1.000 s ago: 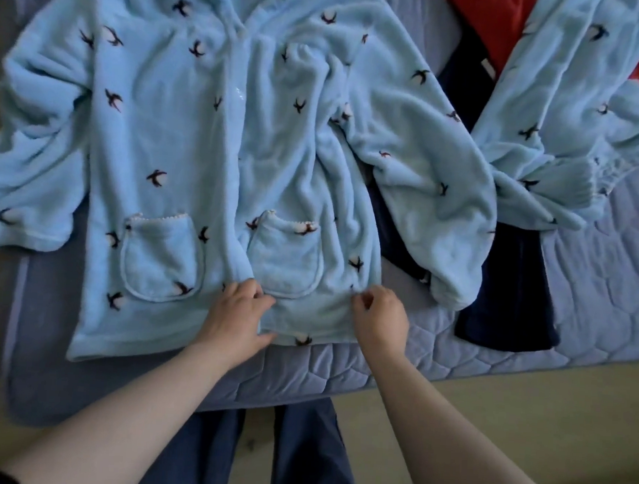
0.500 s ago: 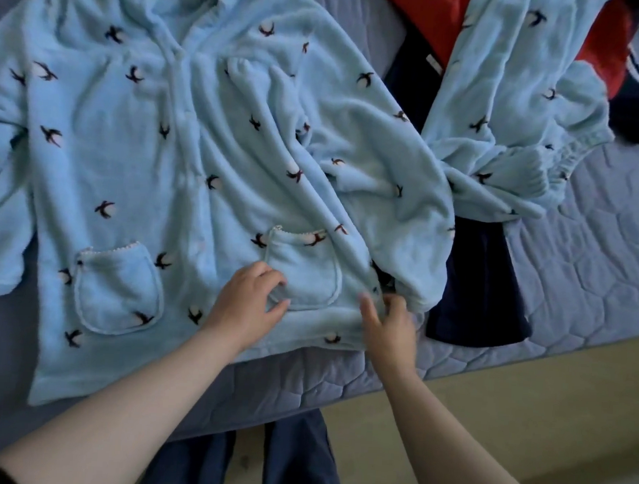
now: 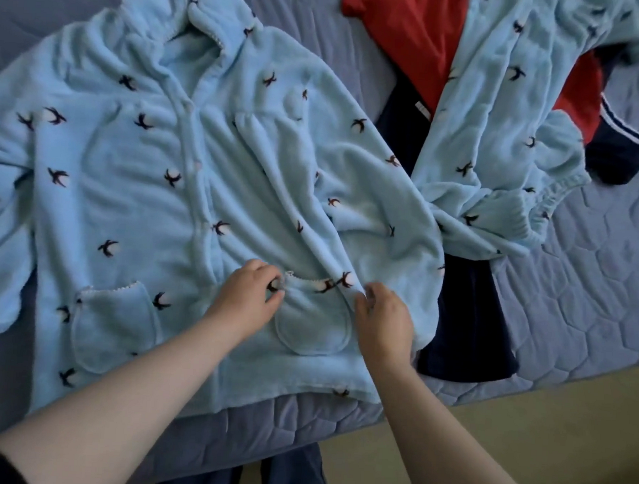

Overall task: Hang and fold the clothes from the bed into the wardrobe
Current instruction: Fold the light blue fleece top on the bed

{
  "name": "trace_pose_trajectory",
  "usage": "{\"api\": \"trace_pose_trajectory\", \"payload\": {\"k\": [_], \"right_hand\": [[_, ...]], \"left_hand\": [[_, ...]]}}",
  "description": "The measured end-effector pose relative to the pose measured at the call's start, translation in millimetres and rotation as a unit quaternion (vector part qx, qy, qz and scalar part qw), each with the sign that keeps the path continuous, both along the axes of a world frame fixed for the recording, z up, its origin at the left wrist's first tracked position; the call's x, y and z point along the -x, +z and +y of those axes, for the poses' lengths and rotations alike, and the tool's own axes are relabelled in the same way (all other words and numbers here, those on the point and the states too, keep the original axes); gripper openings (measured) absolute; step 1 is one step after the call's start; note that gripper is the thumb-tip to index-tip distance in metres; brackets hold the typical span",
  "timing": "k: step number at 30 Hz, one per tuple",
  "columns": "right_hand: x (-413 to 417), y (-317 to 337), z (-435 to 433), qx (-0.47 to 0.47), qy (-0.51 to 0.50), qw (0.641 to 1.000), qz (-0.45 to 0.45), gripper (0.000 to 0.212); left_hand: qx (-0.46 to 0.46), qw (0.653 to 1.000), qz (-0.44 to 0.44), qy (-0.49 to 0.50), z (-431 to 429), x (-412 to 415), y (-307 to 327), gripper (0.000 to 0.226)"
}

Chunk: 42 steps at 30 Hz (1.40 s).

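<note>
So over on the 9 o'clock side, a pale blue fleece pyjama top with a dark bird print (image 3: 128,194) is spread front-up on the bed with the grey-blue quilted cover (image 3: 585,292). Its collar is toward 12 and its hem toward 6, close to the bed's edge. One scallop-trimmed patch pocket (image 3: 115,327) sits flat at about 7 o'clock, with nothing touching it. Moving right, the left hand (image 3: 246,297) is at the 10 o'clock corner of the second patch pocket (image 3: 312,323), fingers curled, thumb and fingertips pinching the fleece there. The right hand (image 3: 384,319) is at that pocket's 2 o'clock corner, fingers curled round a bunched ridge of the top that runs off toward 11. So both hands have hold of the top, with the pocket between them. At 3 o'clock from the right hand one sleeve of the top flops over a plain dark navy garment (image 3: 466,312), which sticks out below it toward 5. Up around 1 o'clock there's a matching pale blue fleece piece with gathered elastic cuffs (image 3: 501,140), lying across a bright red garment (image 3: 414,36). Just past it, at 2 o'clock, is a navy piece with white stripes (image 3: 619,146). Beige floor (image 3: 522,437) shows along 5 o'clock, and dark blue trouser legs (image 3: 291,477) show at 6.
</note>
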State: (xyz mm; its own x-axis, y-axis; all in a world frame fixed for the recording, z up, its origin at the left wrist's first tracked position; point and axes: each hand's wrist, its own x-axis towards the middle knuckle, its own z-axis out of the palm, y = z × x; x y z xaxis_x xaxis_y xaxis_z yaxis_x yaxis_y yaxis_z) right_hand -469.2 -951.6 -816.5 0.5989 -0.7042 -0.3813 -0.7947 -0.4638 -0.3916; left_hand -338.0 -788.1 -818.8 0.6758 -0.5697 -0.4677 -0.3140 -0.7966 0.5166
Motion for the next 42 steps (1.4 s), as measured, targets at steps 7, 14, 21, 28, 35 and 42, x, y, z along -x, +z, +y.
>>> {"api": "trace_pose_trajectory", "payload": {"k": [7, 14, 21, 28, 35, 42], "right_hand": [[-76.9, 46.4, -30.2, 0.002, 0.045, 0.998, -0.047, 0.022], [-147.4, 40.3, -118.0, -0.013, 0.106, 0.994, -0.008, 0.031], [-214.0, -7.9, -173.4, -0.074, 0.158, 0.985, -0.015, 0.025], [-237.6, -32.9, -209.1, -0.191, 0.068, 0.977, -0.06, 0.023], [-296.4, 10.5, -304.5, 0.018, 0.147, 0.987, -0.063, 0.027], [-293.0, -16.8, -297.0, -0.023, 0.162, 0.987, 0.004, 0.043]], "left_hand": [[0.018, 0.999, 0.008, 0.042, -3.4, -32.9, 43.9, 0.025], [0.032, 0.988, 0.014, 0.15, -40.3, -51.4, 40.5, 0.023], [0.053, 0.963, -0.023, 0.263, -115.6, -62.4, 9.3, 0.036], [0.02, 0.947, -0.072, 0.314, -147.2, -82.1, -21.4, 0.043], [0.004, 0.967, -0.046, 0.252, -169.9, -84.3, -23.0, 0.05], [-0.01, 0.978, -0.012, 0.209, -190.7, -86.0, -33.7, 0.05]]}}
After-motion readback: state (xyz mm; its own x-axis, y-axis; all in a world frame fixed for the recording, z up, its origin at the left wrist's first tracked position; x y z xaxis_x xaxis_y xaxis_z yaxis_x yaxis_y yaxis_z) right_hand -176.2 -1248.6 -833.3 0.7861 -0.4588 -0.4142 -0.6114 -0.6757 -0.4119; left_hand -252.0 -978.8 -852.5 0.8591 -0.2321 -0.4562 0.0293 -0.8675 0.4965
